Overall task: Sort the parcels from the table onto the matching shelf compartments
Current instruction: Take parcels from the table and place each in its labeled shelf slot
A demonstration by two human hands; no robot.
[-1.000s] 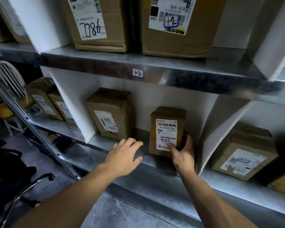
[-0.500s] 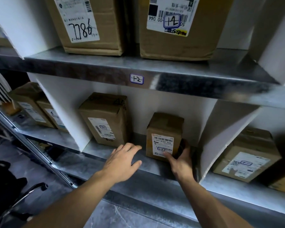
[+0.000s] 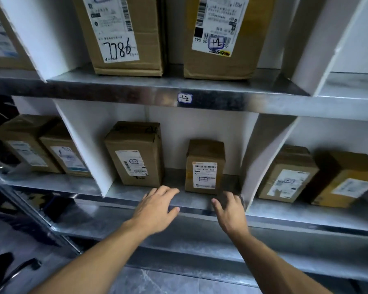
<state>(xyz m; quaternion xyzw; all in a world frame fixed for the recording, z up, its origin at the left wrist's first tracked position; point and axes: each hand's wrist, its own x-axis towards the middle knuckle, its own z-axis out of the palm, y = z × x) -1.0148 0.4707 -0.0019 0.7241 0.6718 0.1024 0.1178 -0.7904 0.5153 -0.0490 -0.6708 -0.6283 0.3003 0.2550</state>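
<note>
— Both hands, status?
— left hand (image 3: 155, 205): fingers loose, nothing in it, over the front lip of the lower shelf (image 3: 306, 212). right hand (image 3: 229, 211): also spread and empty, at the lip, just left of the white divider (image 3: 261, 158). Neither touches a box.
— Parcel?
— small parcel (image 3: 204, 166) stands upright in the middle compartment, right half, label facing out. taller parcel (image 3: 134, 153) is to its left, with a gap between them. There's another gap to the divider.
— Right slot?
— Its pen mark looks like 2-2, same as the taller one's, but it's small and I'm not certain. The only tag (image 3: 184, 98) in view sits on the upper rail and reads 1-2. Can't tell which row it names. Risk one: a misfile goes unnoticed.
— Others?
— The box is tall on a narrow base, toward the front. The right hand's fingertips are just near of its lower right corner. Clip that corner on the pull-back and it tips forward off the lip. A left-hand sweep to the right would do the same. The metal deck looks slick, so a nudge may also slide it.
— Call?
— Placement looks done. Draw both hands straight back, clear of the corner.
</note>
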